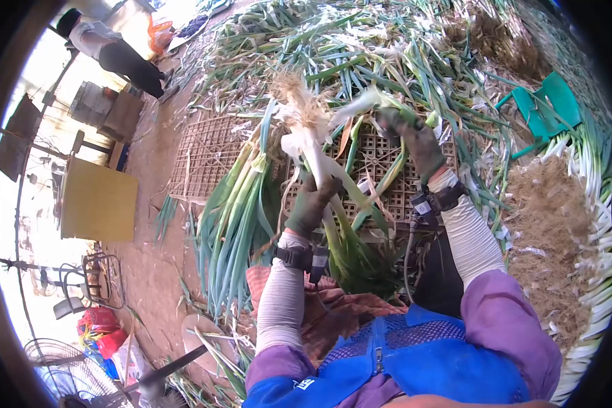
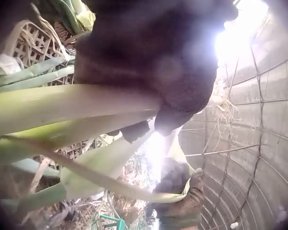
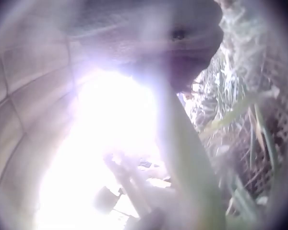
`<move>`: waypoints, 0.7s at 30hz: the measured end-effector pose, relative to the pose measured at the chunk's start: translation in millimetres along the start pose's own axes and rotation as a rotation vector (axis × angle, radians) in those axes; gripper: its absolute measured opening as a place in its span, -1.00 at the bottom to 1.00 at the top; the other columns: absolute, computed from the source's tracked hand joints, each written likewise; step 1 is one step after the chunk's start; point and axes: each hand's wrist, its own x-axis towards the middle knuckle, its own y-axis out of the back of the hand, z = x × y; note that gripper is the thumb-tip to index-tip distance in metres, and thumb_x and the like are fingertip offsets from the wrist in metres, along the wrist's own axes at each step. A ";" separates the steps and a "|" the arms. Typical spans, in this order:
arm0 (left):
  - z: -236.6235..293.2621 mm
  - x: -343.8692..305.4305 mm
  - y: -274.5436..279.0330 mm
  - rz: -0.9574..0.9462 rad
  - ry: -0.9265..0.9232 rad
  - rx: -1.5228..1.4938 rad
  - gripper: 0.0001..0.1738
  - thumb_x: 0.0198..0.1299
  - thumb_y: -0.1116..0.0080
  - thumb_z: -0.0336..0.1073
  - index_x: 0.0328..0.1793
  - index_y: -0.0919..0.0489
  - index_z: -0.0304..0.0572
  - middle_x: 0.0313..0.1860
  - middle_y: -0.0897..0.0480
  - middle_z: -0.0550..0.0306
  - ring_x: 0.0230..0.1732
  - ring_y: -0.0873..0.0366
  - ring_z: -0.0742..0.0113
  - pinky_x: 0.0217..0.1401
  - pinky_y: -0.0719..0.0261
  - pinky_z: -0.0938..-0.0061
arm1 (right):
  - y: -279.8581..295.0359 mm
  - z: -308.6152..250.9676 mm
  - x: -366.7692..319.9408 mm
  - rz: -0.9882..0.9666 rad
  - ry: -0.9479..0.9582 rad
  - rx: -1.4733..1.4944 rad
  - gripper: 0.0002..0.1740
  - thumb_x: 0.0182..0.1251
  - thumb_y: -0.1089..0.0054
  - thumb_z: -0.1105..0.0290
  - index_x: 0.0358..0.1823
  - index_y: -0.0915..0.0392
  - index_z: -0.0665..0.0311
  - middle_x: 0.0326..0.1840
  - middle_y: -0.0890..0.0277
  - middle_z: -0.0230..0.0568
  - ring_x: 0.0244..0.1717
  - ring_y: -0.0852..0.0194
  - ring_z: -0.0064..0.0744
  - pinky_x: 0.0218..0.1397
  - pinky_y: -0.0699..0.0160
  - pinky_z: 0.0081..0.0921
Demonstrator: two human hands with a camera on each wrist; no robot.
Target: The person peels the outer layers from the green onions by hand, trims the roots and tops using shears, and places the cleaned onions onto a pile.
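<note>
Gloved fingers of the left hand (image 1: pixel 314 202) curl round the white stalks of some leeks (image 1: pixel 313 155), roots up and green leaves hanging toward the lap. In the left wrist view the left hand (image 2: pixel 149 62) covers part of the pale stalks (image 2: pixel 72 108). Up and to the right, the gloved right hand (image 1: pixel 415 141) pinches a peeled strip of leaf (image 1: pixel 360 103), whose pale end is blurred. The right hand (image 2: pixel 175 191) also shows beyond the stalks in the left wrist view. Glare hides much of the right wrist view, where a green leaf (image 3: pixel 189 163) runs below the right hand (image 3: pixel 149 43).
Leeks (image 1: pixel 241 180) lie on an upturned brown crate (image 1: pixel 207 156) at the left. Leaf litter (image 1: pixel 306 41) spreads behind. On the right are a green plastic item (image 1: pixel 557 105) and a row of leeks (image 1: pixel 602 272). A person (image 1: pixel 119 54) stands at the upper left.
</note>
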 end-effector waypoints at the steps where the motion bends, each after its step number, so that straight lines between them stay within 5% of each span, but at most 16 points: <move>1: -2.1 -0.6 -3.0 -0.061 0.017 -0.026 -0.54 0.21 -0.28 -0.31 0.20 -0.45 -0.26 -0.07 -0.62 0.13 -0.05 -0.60 0.34 0.10 -0.57 0.41 | -11.5 12.0 -1.4 -0.011 0.145 0.061 -0.70 0.45 -0.16 0.21 0.03 -0.62 0.24 -0.19 -0.66 -0.23 -0.20 -0.62 -0.48 -0.08 -0.63 -0.53; 3: -5.3 -0.9 -7.8 -0.151 0.079 -0.026 -0.51 0.19 -0.27 -0.36 0.25 -0.45 -0.29 -0.04 -0.62 0.12 0.01 -0.62 0.30 0.19 -0.58 0.37 | -17.2 31.4 -16.4 -0.445 0.161 -0.242 -0.70 0.40 -0.22 0.24 0.02 -0.61 0.26 -0.20 -0.66 -0.24 -0.19 -0.62 -0.49 -0.08 -0.63 -0.51; 5: -5.0 -2.5 -13.9 -0.162 0.085 -0.055 -0.56 0.18 -0.25 -0.28 0.17 -0.50 -0.29 -0.07 -0.64 0.11 -0.04 -0.62 0.29 0.13 -0.55 0.39 | -23.9 36.4 -26.2 -0.583 -0.019 -0.431 -0.69 0.35 -0.28 0.25 0.01 -0.62 0.26 -0.22 -0.66 -0.27 -0.22 -0.61 -0.49 -0.10 -0.63 -0.50; 7: 4.0 -4.6 -18.5 -0.204 0.094 -0.076 -0.56 0.14 -0.24 -0.29 0.14 -0.53 -0.31 -0.08 -0.65 0.07 -0.06 -0.62 0.25 0.11 -0.55 0.37 | -41.9 12.1 -30.4 -0.425 -0.389 -0.496 -0.70 0.30 -0.32 0.26 -0.01 -0.63 0.24 -0.27 -0.65 -0.32 -0.28 -0.59 -0.48 -0.16 -0.63 -0.48; 10: -5.4 -4.9 -7.4 -0.194 0.222 -0.138 -0.55 0.08 -0.24 -0.35 0.13 -0.53 -0.33 -0.11 -0.65 0.06 -0.07 -0.63 0.23 0.09 -0.56 0.36 | -21.2 4.6 -9.7 0.026 0.003 -0.361 -0.80 0.34 -0.28 0.35 -0.05 -0.65 0.17 -0.34 -0.62 -0.41 -0.42 -0.49 -0.59 -0.31 -0.54 -0.54; 12: -3.4 -9.6 -6.4 -0.230 0.259 -0.086 -0.55 0.04 -0.24 -0.37 0.11 -0.54 -0.34 -0.14 -0.65 0.05 -0.08 -0.63 0.21 0.08 -0.57 0.34 | 8.3 -15.5 9.7 0.174 0.096 -0.160 -0.79 0.35 -0.24 0.46 0.00 -0.65 0.18 -0.22 -0.63 -0.43 -0.16 -0.55 -0.63 -0.14 -0.59 -0.64; 14: -6.9 -11.1 -7.8 -0.297 0.281 -0.112 -0.55 0.02 -0.24 -0.39 0.10 -0.54 -0.35 -0.16 -0.64 0.04 -0.10 -0.63 0.18 0.06 -0.58 0.32 | 16.6 -22.6 17.1 0.018 0.274 0.001 -0.60 0.35 -0.24 0.50 0.22 -0.52 0.16 -0.03 -0.60 -0.42 -0.07 -0.47 -0.63 0.00 -0.50 -0.61; 18: -35.3 -12.0 -5.3 -0.463 0.365 -0.299 -0.57 0.01 -0.21 -0.47 0.08 -0.57 -0.36 -0.14 -0.65 0.01 -0.06 -0.64 0.14 0.07 -0.60 0.25 | -10.1 -30.1 -4.8 -0.271 0.087 0.076 -0.46 0.35 -0.25 0.44 0.35 -0.35 0.22 0.14 -0.52 -0.34 0.12 -0.46 -0.52 0.19 -0.50 -0.48; 20: -50.8 -9.9 -0.1 -0.685 -0.527 0.220 -0.67 0.01 -0.26 -0.48 -0.03 -0.63 -0.34 -0.09 -0.67 0.03 0.01 -0.63 0.12 0.12 -0.59 0.25 | -12.4 -24.4 -10.1 -0.502 0.146 -0.116 -0.42 0.35 -0.28 0.33 0.36 -0.32 0.25 0.12 -0.50 -0.31 0.11 -0.44 -0.48 0.23 -0.47 -0.43; 21: -39.8 -8.7 8.5 -0.788 -0.511 0.449 -0.79 0.02 -0.30 -0.52 -0.17 -0.68 -0.32 -0.03 -0.67 0.02 0.06 -0.62 0.08 0.16 -0.56 0.29 | -11.2 -20.5 -12.5 -0.601 0.164 -0.182 -0.40 0.34 -0.31 0.28 0.34 -0.32 0.26 0.10 -0.49 -0.32 0.09 -0.43 -0.48 0.23 -0.46 -0.43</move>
